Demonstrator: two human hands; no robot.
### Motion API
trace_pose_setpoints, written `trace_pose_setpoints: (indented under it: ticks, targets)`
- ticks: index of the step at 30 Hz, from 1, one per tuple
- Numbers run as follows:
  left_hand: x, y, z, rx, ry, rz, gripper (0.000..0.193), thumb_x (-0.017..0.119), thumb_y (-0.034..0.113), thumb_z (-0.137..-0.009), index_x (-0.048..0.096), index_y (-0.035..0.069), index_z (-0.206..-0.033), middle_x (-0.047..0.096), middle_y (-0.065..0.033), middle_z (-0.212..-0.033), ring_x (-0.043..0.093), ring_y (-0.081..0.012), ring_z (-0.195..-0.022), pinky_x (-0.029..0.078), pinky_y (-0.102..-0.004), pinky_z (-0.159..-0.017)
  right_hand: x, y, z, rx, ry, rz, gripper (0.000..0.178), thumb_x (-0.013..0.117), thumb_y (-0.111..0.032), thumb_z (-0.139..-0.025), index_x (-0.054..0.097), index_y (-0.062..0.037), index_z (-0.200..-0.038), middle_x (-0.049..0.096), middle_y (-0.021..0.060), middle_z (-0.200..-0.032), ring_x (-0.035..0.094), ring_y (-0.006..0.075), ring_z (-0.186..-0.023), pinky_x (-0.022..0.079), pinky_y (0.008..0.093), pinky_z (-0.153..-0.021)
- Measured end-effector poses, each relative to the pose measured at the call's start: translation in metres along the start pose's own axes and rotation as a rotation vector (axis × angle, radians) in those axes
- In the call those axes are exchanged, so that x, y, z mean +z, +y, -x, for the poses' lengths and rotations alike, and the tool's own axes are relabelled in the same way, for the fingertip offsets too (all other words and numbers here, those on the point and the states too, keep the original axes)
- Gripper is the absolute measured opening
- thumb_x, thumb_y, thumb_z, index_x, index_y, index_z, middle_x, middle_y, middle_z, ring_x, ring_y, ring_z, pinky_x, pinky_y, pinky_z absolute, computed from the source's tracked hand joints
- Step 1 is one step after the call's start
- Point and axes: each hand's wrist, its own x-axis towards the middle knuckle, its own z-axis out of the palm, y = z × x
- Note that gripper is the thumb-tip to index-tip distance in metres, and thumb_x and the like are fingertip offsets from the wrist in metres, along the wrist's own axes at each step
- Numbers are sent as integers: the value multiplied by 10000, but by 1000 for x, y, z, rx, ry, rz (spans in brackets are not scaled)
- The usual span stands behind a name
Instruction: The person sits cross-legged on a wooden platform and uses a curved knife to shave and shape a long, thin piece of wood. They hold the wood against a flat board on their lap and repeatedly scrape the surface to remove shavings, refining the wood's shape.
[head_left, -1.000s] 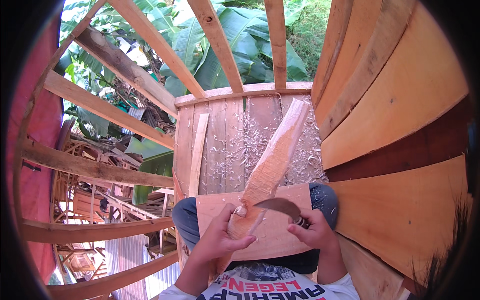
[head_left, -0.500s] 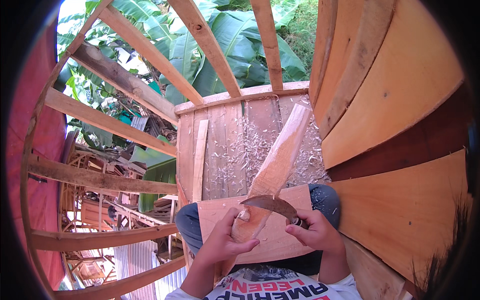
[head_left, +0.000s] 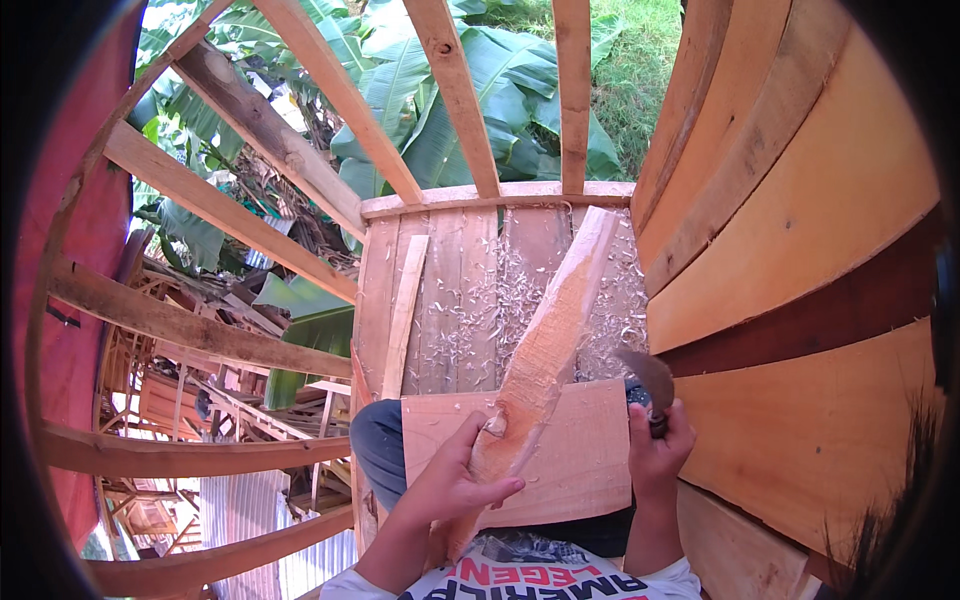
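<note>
My left hand [head_left: 461,480] is closed around the lower part of a long, rough-cut piece of wood [head_left: 548,355], which slants up and away to the right. Beneath it, a flat wooden board [head_left: 585,455] rests across my lap. My right hand [head_left: 662,446] grips the handle of a curved knife [head_left: 652,378] with a dark, hooked blade. The blade is raised to the right of the wood, apart from it, above my right knee. A pale knot or cut notch shows on the wood beside my left fingers.
Wood shavings [head_left: 455,340] litter the plank floor [head_left: 375,300]. A narrow wooden strip [head_left: 405,318] lies on the left planks. Wooden slats [head_left: 235,200] rail the left and far sides, with banana leaves beyond. Curved wooden panels [head_left: 800,430] wall the right.
My right hand has swung the curved knife off the wood, to the right, and turned its blade upward. The left hand keeps its hold. The whole view has shifted slightly.
</note>
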Motion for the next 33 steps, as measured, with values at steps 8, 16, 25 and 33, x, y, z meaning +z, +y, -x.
trace_pose_setpoints:
  ticks: [8,16,25,33]
  targets:
    - [-13,-19,-5,277,124,-262,597,768,84,-762,415,18,-1238,598,-78,-920,611,-119,-764,504,-236,-615,-2,0,13,517,-317,-607,146,588,-101,-908,471,-61,-829,468,-17,-541,441,47,-399,320,199,-363]
    - [-8,-20,-5,116,-125,77,512,692,139,-842,440,9,-1268,606,-78,-989,594,-131,-906,488,-290,-775,11,-19,26,461,-436,-684,192,576,-158,-924,471,-50,-805,468,6,-518,441,68,-392,327,210,-369]
    - [-15,-40,-3,46,-391,119,471,587,74,-897,400,35,-1328,571,-56,-1014,551,-123,-896,489,-295,-742,9,-11,24,208,-520,-527,420,551,-350,-941,527,-11,-693,477,30,-511,459,91,-462,331,257,-430]
    - [5,-16,17,244,-95,-360,346,587,105,-881,473,19,-1196,586,-207,-802,595,-295,-739,464,-379,-673,14,-33,5,-86,-335,31,393,644,-376,-854,589,-12,-717,468,112,-538,487,245,-459,384,342,-465]
